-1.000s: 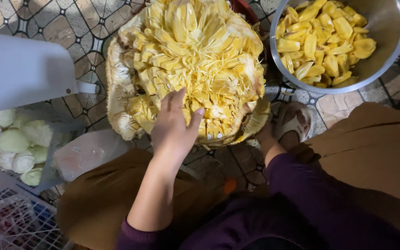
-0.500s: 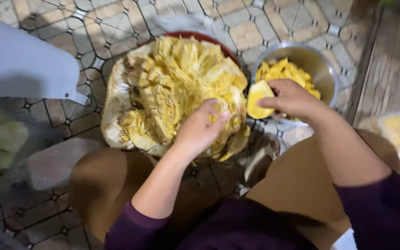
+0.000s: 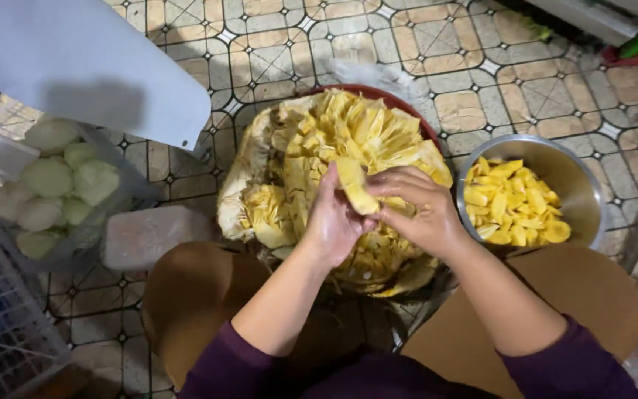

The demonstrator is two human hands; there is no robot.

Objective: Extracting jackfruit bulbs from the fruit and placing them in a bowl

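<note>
Both hands meet over the cut-open jackfruit [image 3: 311,170], which sits between the person's knees on the patterned tile floor [image 3: 378,44], its yellow flesh and fibres facing up over a red basin rim [image 3: 407,111]. The left hand [image 3: 334,222] and the right hand [image 3: 419,210] together hold one pale yellow jackfruit pod [image 3: 354,185], standing nearly upright above the fruit's middle. The left fingers are curled and pressed together against the pod's near side; the right fingers [image 3: 400,181] close on it from the other side, pinching it. Purple sleeves cover both upper arms.

Just right of the fruit stands a steel bowl [image 3: 581,185] holding loose yellow pods (already free of fibre). To the left lies a clear bag of pale green seeds [image 3: 57,185], beside a white wire basket [image 3: 1,325]. A flat white sheet [image 3: 75,59] lies across the upper left.
</note>
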